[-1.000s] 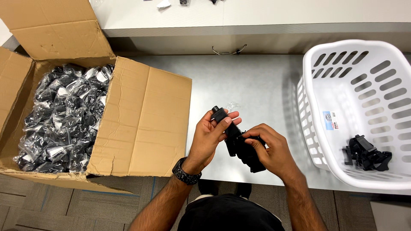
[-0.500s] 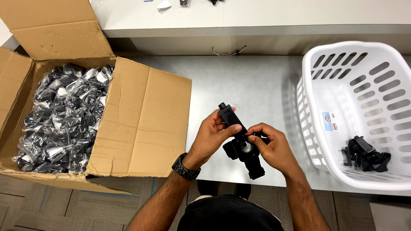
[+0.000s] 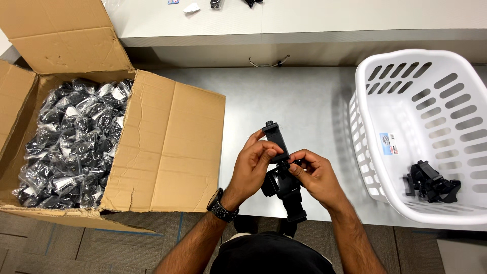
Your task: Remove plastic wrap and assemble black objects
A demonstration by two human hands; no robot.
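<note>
Black plastic clamp mount (image 3: 282,175) upright between both hands — left hand (image 3: 253,167) pinching its upper bracket, right hand (image 3: 315,175) gripping its middle joint.

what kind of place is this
Probably a packing or assembly workstation: a cardboard box full of bagged black parts, a white basket holding finished pieces, and a plain metal table.

We are looking at a black clamp mount (image 3: 281,172) between our fingers (image 3: 264,150). Left of our fingers, a brown cardboard box (image 3: 172,147) is showing shiny black bagged parts (image 3: 71,142). Right of them, a white slotted basket (image 3: 406,91) is showing more black pieces (image 3: 431,183). Under our fingers the table (image 3: 294,96) is showing plain grey.
</note>
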